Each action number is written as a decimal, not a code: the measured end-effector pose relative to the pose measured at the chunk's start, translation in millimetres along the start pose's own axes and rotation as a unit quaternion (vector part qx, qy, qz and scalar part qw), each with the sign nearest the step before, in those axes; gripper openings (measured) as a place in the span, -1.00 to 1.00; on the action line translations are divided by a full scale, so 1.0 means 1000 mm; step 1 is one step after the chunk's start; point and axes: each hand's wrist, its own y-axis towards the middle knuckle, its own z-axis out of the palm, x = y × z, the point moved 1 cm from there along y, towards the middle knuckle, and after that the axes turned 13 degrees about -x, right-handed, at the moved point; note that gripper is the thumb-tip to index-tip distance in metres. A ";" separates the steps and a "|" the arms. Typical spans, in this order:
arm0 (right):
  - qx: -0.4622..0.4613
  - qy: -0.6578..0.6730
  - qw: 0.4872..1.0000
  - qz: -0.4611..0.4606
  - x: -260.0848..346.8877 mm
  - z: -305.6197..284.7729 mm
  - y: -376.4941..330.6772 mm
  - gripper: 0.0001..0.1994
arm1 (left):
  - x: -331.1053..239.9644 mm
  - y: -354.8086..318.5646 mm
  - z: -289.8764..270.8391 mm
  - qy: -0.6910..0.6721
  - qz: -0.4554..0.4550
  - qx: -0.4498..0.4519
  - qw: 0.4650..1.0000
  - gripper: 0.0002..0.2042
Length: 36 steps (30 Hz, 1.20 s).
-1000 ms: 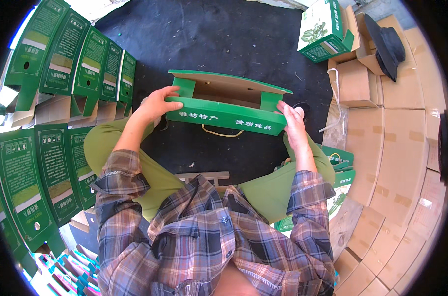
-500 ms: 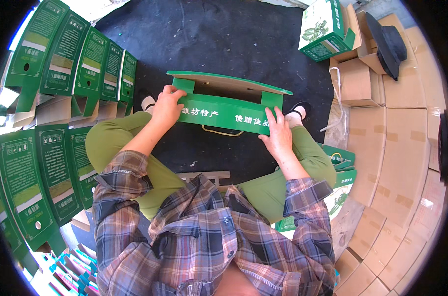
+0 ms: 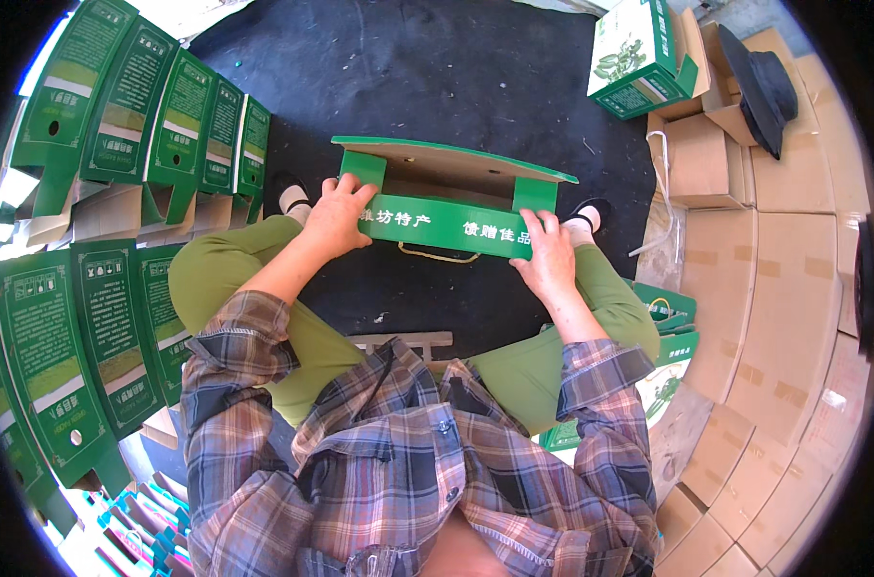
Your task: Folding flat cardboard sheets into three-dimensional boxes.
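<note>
A green cardboard carton with white lettering sits between my knees, its top open onto a brown inside. At its left corner my left hand is closed, fingers over the upper edge of the near panel. My right hand grips the same panel at the right corner, fingers hooked over the edge and thumb on the front. The far flap stands up behind the opening, and small green side flaps show at both ends. Below the near panel hangs a cord handle.
Rows of green cartons stand along the left. Brown cardboard boxes are stacked on the right, with a black hat on them. A white-and-green carton sits at the far right. Black sheeting covers the floor.
The carton and both hands have shifted slightly right. The near panel has tipped, so less of its front shows and more of the inside is visible. My left fingers have moved along the corner.
</note>
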 end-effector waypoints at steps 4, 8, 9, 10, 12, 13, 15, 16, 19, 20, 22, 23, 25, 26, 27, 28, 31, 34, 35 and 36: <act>0.016 0.000 1.000 -0.002 0.001 -0.003 0.004 -0.18 | 0.000 0.001 -0.005 0.008 0.011 0.012 1.000 -0.20; 0.014 0.014 0.999 -0.029 0.007 -0.004 0.005 -0.19 | 0.001 -0.006 -0.012 0.039 -0.007 0.016 0.999 -0.17; 0.016 0.010 0.999 -0.039 0.007 -0.004 0.005 -0.19 | -0.005 -0.007 -0.012 0.055 -0.014 0.024 0.998 -0.16; 0.043 -0.002 0.999 -0.029 0.005 -0.005 0.005 -0.19 | -0.008 -0.005 -0.013 0.071 -0.021 0.029 0.997 -0.15; 0.050 -0.014 0.998 -0.027 0.000 -0.008 0.002 -0.18 | -0.008 -0.001 0.001 0.076 -0.003 0.035 0.996 -0.14; 0.049 -0.008 0.998 -0.038 0.000 -0.008 0.000 -0.18 | -0.010 -0.001 0.000 0.067 -0.011 0.039 0.997 -0.13; 0.054 -0.004 0.999 -0.006 0.001 -0.008 -0.002 -0.19 | -0.008 -0.002 0.002 0.040 -0.015 0.034 0.999 -0.16; 0.055 -0.001 0.998 -0.011 0.003 -0.006 0.000 -0.19 | -0.007 -0.003 0.001 0.037 -0.014 0.035 0.999 -0.18; 0.031 0.011 0.999 -0.015 0.001 -0.007 0.002 -0.21 | 0.000 -0.001 0.001 0.015 0.003 -0.002 1.000 -0.19; 0.030 0.011 0.999 -0.019 0.003 -0.007 0.004 -0.21 | 0.002 -0.002 0.001 0.015 0.008 -0.016 1.000 -0.19; 0.030 0.019 0.999 -0.027 0.008 -0.007 0.007 -0.21 | 0.007 -0.005 -0.003 0.011 0.005 -0.014 1.000 -0.18; 0.033 0.014 0.999 -0.018 0.008 -0.007 0.008 -0.21 | 0.008 -0.003 -0.002 0.017 0.007 -0.008 1.000 -0.17; 0.049 0.032 0.998 -0.026 0.005 -0.006 0.009 -0.19 | 0.006 -0.001 -0.002 0.029 0.009 0.008 1.000 -0.15; 0.050 0.029 0.998 -0.019 0.002 -0.005 0.008 -0.19 | 0.004 0.000 -0.003 0.025 0.015 0.011 1.000 -0.15; 0.049 0.027 0.998 -0.026 0.000 -0.004 0.006 -0.18 | 0.001 0.002 -0.003 0.031 0.013 0.018 0.999 -0.15; 0.047 0.026 0.998 -0.033 -0.001 -0.005 0.005 -0.18 | -0.001 0.003 -0.001 0.037 0.012 0.025 0.999 -0.15; 0.064 0.003 0.997 -0.033 -0.001 -0.003 0.004 -0.15 | -0.004 0.002 0.000 0.046 0.013 0.026 0.999 -0.15; 0.082 -0.017 0.996 -0.037 -0.004 0.001 0.003 -0.10 | -0.006 0.003 0.001 0.045 0.007 0.029 0.999 -0.14; 0.077 -0.029 0.996 -0.040 -0.006 0.003 0.002 -0.09 | -0.006 0.004 0.002 0.039 0.004 0.031 0.999 -0.13; 0.073 -0.037 0.995 -0.047 -0.003 0.005 0.003 -0.08 | -0.005 0.003 0.002 0.042 0.002 0.030 0.999 -0.13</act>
